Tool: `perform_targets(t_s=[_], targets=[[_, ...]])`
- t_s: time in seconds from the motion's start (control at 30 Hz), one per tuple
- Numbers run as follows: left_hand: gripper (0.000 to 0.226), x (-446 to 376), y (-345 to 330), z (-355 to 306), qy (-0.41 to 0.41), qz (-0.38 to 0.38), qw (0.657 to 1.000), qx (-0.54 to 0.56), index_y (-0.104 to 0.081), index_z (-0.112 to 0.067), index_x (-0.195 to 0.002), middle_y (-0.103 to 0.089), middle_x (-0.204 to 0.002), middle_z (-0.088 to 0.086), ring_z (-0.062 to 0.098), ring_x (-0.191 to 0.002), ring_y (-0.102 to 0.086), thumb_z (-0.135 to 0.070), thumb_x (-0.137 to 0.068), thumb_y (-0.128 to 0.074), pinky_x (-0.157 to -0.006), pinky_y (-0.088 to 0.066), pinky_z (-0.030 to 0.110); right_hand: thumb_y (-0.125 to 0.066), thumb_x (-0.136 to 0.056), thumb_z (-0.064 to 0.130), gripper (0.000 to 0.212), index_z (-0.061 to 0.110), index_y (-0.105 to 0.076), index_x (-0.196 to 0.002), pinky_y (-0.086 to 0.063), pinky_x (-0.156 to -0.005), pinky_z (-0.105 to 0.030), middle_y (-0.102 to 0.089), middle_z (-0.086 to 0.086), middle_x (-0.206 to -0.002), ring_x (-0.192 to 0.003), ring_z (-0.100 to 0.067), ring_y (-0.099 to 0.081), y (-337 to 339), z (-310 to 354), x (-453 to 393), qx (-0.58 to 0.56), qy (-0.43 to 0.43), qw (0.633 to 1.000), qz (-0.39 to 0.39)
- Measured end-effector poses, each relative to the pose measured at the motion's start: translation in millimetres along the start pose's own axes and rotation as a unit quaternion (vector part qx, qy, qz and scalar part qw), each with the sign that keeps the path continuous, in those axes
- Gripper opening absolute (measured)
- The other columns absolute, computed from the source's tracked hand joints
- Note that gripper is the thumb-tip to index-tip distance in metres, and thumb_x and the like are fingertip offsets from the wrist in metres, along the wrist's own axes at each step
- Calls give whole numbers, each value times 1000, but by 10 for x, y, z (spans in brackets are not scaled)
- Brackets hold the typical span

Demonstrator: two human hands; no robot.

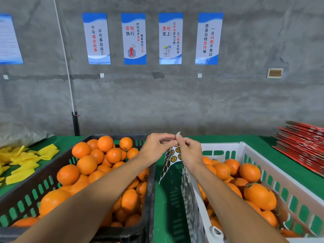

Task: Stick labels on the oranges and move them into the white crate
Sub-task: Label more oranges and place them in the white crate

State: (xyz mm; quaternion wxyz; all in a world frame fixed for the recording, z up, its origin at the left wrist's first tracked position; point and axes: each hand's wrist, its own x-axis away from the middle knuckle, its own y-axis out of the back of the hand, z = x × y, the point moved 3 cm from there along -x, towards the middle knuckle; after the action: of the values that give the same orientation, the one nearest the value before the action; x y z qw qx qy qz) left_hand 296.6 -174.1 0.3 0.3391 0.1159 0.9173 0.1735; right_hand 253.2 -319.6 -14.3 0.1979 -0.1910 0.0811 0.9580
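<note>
Both my hands meet above the gap between two crates. My left hand [156, 146] and my right hand [188, 151] pinch the top of a white label sheet [171, 161] that hangs down, covered with several round dark-and-gold stickers. A black crate [35, 188] on the left is piled with unlabelled oranges [86, 164]. On the right stands the white crate [287, 179], which holds several oranges, and one orange [259, 196] there shows a round sticker.
Both crates stand on a green table [166, 199]. Yellow foam pieces [26, 160] lie at the left with a clear plastic bag behind them. A stack of red flat cartons [301, 146] sits at the right. A concrete wall with posters rises behind.
</note>
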Motion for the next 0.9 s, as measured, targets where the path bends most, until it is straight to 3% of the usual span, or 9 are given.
perform_targets(t_s=[0.13,0.23,0.4,0.53,0.63,0.77,0.83,0.9], targets=[[20,3,56,-59,-25,1,999,-29,-78,-37,-102,-78,-93,-18,3,-93,-75,-21,-89,-79,-89,-60,29,-56,-104,45,54,3,-60,-72,-32,-59,-32,-41,3,-56,-59,-15,-38,-30,17,24,1,10,1000,28],[13,-1,74,-36,-11,-14,999,-31,-82,-23,-103,-79,-92,-13,4,-89,-75,-20,-90,-78,-87,-61,30,-51,-106,32,39,16,-61,-72,-34,-59,-30,-45,14,-53,-56,-7,-41,-65,24,21,35,13,998,48],[11,8,72,0,11,-16,1000,7,-81,-12,-101,-79,-96,0,12,-92,-75,-14,-93,-74,-88,-60,30,-40,-107,19,30,15,-55,-82,-34,-60,-30,-47,4,-70,-65,-12,-42,-69,26,22,98,41,990,91],[10,3,66,74,93,-2,993,69,-78,-14,-100,-77,-93,-2,10,-90,-71,-17,-97,-69,-77,-60,29,-38,-109,19,28,8,-52,-88,-37,-62,-30,-49,-4,-83,-70,-15,-45,-70,29,29,145,71,981,111],[9,7,113,125,125,1,990,67,-77,-18,-95,-77,-92,0,16,-94,-73,-18,-97,-69,-78,-62,32,-40,-109,16,27,3,-54,-89,-37,-59,-19,-48,-1,-88,-72,-13,-47,-89,44,31,177,110,971,117],[16,-49,248,154,140,-55,987,62,-74,-14,-82,-72,-68,-5,6,-68,-70,-9,-96,-68,-60,-59,24,-42,-107,18,27,4,-57,-88,-38,-61,-19,-52,-2,-89,-74,-14,-50,-102,31,29,205,120,965,110],[15,-56,420,230,140,-93,986,-19,-72,-13,-80,-71,-67,-3,9,-65,-68,-9,-93,-69,-57,-57,25,-42,-105,21,26,7,-58,-89,-42,-66,-28,-55,-4,-93,-79,-16,-53,-108,9,31,241,118,958,104],[8,-8,587,353,130,-45,971,-194,-74,-13,-82,-74,-77,0,13,-73,-68,-15,-89,-71,-66,-56,29,-42,-105,22,26,8,-59,-91,-44,-66,-32,-57,-5,-94,-79,-17,-54,-115,-19,38,259,107,954,105]])
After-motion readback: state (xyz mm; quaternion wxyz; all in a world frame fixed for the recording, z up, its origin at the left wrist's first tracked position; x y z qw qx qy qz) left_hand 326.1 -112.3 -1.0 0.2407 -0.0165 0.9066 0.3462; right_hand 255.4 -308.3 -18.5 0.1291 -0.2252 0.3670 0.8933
